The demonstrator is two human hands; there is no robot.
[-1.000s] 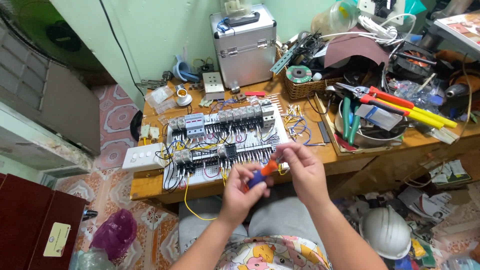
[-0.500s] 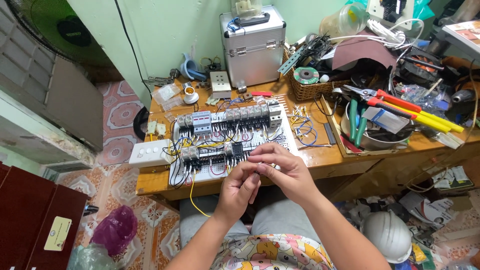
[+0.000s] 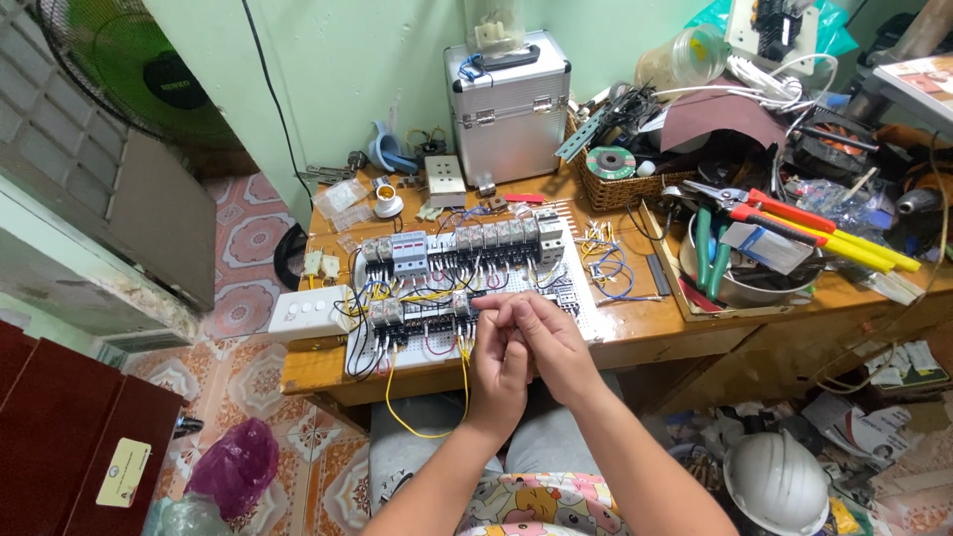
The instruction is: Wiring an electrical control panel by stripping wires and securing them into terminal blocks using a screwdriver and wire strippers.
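White perforated board (image 3: 586,316) lies flat on the wooden bench (image 3: 635,342), its long axis running left to right, front edge toward the person. 2 rows of grey modules are mounted on it: the back row (image 3: 467,243) reaches almost the whole width, the front row (image 3: 422,313) is shorter; exact module count cannot be told. Wiring between rows is black, blue, red and yellow. 1 long yellow wire (image 3: 427,429) loops off the front edge and hangs below the bench. 2 hands meet over the board's front middle. Left hand (image 3: 499,367) has fingers curled shut, thumb and forefinger pressed together at the front row; whether they pinch anything cannot be told. Right hand (image 3: 551,333) lies touching it, fingertips closed together pointing left at the same spot; nothing visible between them. 1 white switch plate (image 3: 310,314) sits just beside the board's left edge. 1 aluminium case (image 3: 508,104) stands upright at the back, latched, with a white part on its lid. 1 wicker basket (image 3: 620,189) right of the case holds a round disc and black oddments. 1 metal bowl (image 3: 740,283) further right holds green-handled pliers (image 3: 709,248) and a grey block. Red-handled cutters (image 3: 784,210) and a yellow-handled tool (image 3: 864,250) lie across the bowl, handles pointing right. 1 white helmet (image 3: 777,483) sits on the floor, lower right. 1 fan (image 3: 129,69) stands upper left.
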